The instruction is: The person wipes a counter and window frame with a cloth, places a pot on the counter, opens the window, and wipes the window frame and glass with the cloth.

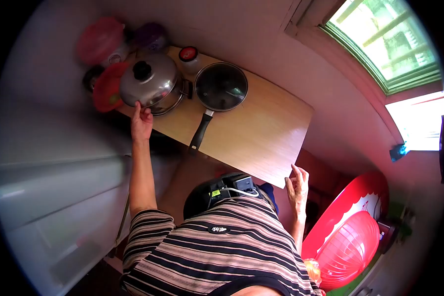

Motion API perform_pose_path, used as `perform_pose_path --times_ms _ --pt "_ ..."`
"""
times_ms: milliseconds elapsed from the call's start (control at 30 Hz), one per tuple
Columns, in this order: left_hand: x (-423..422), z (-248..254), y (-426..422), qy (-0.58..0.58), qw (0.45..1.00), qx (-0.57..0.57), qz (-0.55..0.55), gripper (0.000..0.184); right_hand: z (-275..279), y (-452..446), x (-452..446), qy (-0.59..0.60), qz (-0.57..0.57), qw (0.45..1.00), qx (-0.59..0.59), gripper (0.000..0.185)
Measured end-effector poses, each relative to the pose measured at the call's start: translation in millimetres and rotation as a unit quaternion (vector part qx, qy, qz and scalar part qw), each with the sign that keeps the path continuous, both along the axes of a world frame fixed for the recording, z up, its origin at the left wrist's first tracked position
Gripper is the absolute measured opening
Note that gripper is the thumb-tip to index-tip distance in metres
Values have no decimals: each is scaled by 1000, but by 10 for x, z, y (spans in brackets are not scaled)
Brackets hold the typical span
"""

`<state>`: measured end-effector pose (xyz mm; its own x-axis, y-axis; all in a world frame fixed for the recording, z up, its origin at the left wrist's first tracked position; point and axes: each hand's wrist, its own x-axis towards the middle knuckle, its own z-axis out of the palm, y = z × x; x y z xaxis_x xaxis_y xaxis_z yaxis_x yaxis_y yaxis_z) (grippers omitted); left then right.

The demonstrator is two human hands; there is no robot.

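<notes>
A large steel pot (170, 103) stands at the left of the light wooden table, under a domed metal lid (158, 74) with a black knob. My left hand (142, 123) is at the near rim, its fingers curled against the lid's edge; the fingertips' underside is hidden. To the right of the pot lies a dark frying pan (221, 86) with a glass-like lid, its black handle (199, 132) pointing toward me. My right hand (298, 190) is beside the table's near right corner, thumb and fingers apart, with nothing visible in it.
The wooden table (261, 128) stands against the wall. Behind the pot are a red-lidded jar (189, 58), a pink container (101, 42) and a purple one (150, 37). A red basin (113, 86) is at the left. Red plastic ware (348, 246) stands low right.
</notes>
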<state>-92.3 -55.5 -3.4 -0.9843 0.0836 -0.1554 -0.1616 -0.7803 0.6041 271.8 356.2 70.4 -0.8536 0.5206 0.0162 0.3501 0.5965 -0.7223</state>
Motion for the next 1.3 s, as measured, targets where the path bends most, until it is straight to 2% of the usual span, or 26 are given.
perform_pose_path --times_ms 67,133,167,233,300,367,500,733,800,933,1033,1067,1100,1200,1300 --pt "-5 -49 -79 -36 999 -29 -15 16 -41 -16 40 -5 -6 1000 2 48" --pt "-7 -57 -115 -63 983 -172 -3 15 -73 -44 81 -8 -6 1000 14 47" --pt "4 12 -69 -66 983 -172 -12 15 -58 -65 75 -13 -14 1000 14 47" --pt "-6 247 20 17 988 -153 10 15 -9 -96 10 -28 0 999 37 47" --pt "-61 249 17 60 987 -146 -12 16 6 -92 -26 -41 12 997 60 49" --pt "-101 258 19 84 974 -199 -75 18 -19 -76 -75 -51 22 996 74 49" --pt "-1 367 100 74 943 -291 -144 26 2 -90 -93 -75 20 993 83 49" --pt "81 107 169 53 915 -358 -176 29 -33 -139 -44 -111 21 990 84 47" --pt "109 97 258 -7 883 -437 -173 32 -15 -157 -47 -112 18 990 79 47" --pt "229 31 408 -83 902 -399 -140 45 9 -173 -38 -118 15 989 87 44" --pt "312 -45 463 -69 893 -431 -110 51 10 -76 81 -111 6 987 116 45" --pt "269 -213 392 -70 881 -457 -103 55 39 -45 117 -102 -1 986 131 44" --pt "315 -121 395 -50 876 -468 -106 55 45 -7 139 -94 -4 985 145 43" --pt "304 -420 194 -48 863 -498 -74 55 137 134 165 -24 -33 984 175 39" --pt "345 -414 102 -62 842 -534 -45 54 329 486 232 -6 -51 978 202 39"
